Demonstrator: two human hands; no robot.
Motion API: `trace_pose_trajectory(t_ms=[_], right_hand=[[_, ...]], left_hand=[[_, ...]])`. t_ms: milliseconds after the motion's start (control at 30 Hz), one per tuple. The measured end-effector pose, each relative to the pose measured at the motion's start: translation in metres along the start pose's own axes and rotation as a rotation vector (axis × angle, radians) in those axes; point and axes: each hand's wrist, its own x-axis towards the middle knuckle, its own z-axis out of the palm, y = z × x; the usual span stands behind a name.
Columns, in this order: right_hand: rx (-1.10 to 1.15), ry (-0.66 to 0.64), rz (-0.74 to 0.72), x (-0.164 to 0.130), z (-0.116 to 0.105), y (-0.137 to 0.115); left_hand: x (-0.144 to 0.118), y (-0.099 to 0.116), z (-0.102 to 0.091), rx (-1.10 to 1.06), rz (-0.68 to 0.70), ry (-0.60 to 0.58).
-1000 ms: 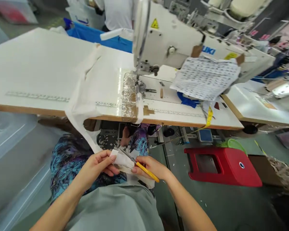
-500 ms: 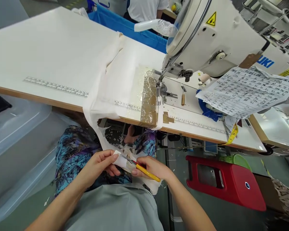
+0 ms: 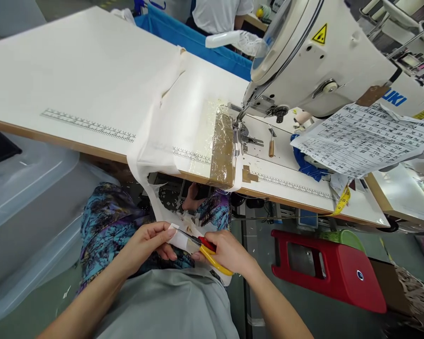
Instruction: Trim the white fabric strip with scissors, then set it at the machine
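Over the lap below the bench (image 3: pixel 92 84), the left hand (image 3: pixel 144 245) still pinches the white fabric piece (image 3: pixel 179 239) while the right hand (image 3: pixel 226 252), clenched on the yellow thread snips (image 3: pixel 207 250), has advanced its blades onto the fabric edge since a moment ago, indicating trimming in progress.

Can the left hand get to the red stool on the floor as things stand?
Probably not easily: the left hand pinches the white fabric, and the right hand with the thread snips lies between it and the red stool.
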Motion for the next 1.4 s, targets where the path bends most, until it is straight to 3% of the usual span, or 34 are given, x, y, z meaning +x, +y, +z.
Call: trace_pose_trajectory(t_ms=[167, 367, 500, 600, 667, 733, 800, 867, 900, 933, 1033, 1133, 1267, 1400], right_hand=[[-0.064, 0.063, -0.065, 0.003, -0.001, -0.004], [0.099, 0.052, -0.053, 0.006, 0.005, -0.004], [0.246, 0.149, -0.125, 0.008, 0.010, -0.005], [0.427, 0.248, -0.197, 0.011, 0.018, -0.011], [0.491, 0.324, -0.200, 0.010, 0.025, -0.014], [0.490, 0.376, -0.189, 0.002, 0.031, -0.014], [0.476, 0.396, -0.165, -0.011, 0.037, -0.011], [0.477, 0.429, -0.114, -0.027, 0.044, -0.006], [0.480, 0.452, -0.083, -0.035, 0.048, -0.003], [0.488, 0.480, -0.047, -0.042, 0.051, 0.000], [0.550, 0.549, 0.072, -0.058, 0.055, 0.006], [0.655, 0.557, 0.130, -0.069, 0.049, 0.008], [0.722, 0.517, 0.138, -0.071, 0.040, 0.005], [0.687, 0.619, 0.086, -0.063, 0.035, 0.002]], left_hand=[[-0.005, -0.001, 0.001, 0.024, 0.016, -0.010], [-0.008, -0.002, -0.002, 0.062, 0.016, -0.007], [-0.006, -0.013, 0.013, 0.094, -0.003, 0.007], [-0.009, -0.012, 0.029, 0.096, -0.038, -0.098], [-0.011, 0.008, 0.028, 0.230, 0.010, -0.159], [-0.010, 0.047, 0.012, 0.509, 0.161, -0.072], [0.001, 0.100, -0.015, 0.805, 0.368, 0.249], [0.023, 0.155, -0.044, 0.994, 0.511, 0.743], [0.037, 0.178, -0.055, 1.095, 0.529, 0.905], [0.052, 0.197, -0.064, 1.188, 0.507, 0.988], [0.091, 0.224, -0.070, 1.253, 0.463, 0.995], [0.107, 0.221, -0.065, 1.151, 0.505, 0.970], [0.102, 0.216, -0.069, 0.933, 0.544, 0.952], [0.079, 0.224, -0.065, 0.654, 0.629, 0.834]])
